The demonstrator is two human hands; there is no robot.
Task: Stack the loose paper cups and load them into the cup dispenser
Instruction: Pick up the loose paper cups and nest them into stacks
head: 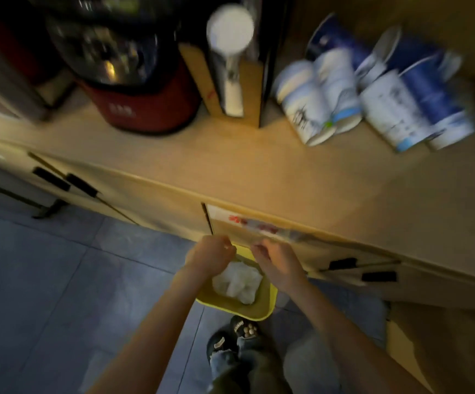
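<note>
Several blue-and-white paper cups (372,98) lie tipped on their sides in short nested stacks at the back right of the wooden counter (259,172). The cup dispenser (230,66), a white upright tube with a round top, stands at the back centre. Both hands are low, in front of the counter edge and over a yellow bin (267,305). My left hand (210,255) is curled shut with nothing clearly in it. My right hand (276,258) has its fingers pinched near a blurred clear wrapper with red print (264,227); I cannot tell if it holds it.
A red and black appliance (134,81) fills the counter's back left. The yellow bin holds crumpled white material (237,280). Cabinet doors with black handles (341,263) run under the counter. My feet (230,339) stand on blue-grey floor tiles.
</note>
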